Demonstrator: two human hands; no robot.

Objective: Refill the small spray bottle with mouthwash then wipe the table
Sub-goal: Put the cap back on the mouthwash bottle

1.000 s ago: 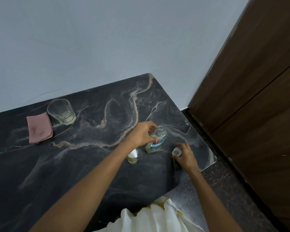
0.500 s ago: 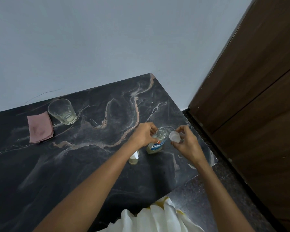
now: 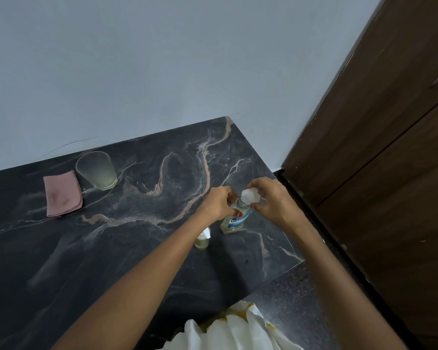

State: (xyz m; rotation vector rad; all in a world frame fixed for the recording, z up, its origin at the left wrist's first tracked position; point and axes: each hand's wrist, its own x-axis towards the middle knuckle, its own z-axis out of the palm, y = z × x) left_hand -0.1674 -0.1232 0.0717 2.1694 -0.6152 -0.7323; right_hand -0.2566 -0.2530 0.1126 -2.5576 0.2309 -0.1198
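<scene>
Clear blue-labelled mouthwash bottle (image 3: 234, 219) gripped by left hand (image 3: 216, 204) | right hand (image 3: 273, 200) pinches translucent cap (image 3: 249, 195) at neck | risk: crooked cap leaks

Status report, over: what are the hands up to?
Left hand grips the mouthwash bottle, upright. Right hand holds the cap at its mouth. Small spray bottle beside, untouched. Cloth and glass far off, nothing blocking.

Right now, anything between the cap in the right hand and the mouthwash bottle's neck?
Nothing visible. The right hand holds the cap right at the neck of the mouthwash bottle; the left hand grips the bottle. The small spray bottle stands clear, by the left wrist.
</scene>
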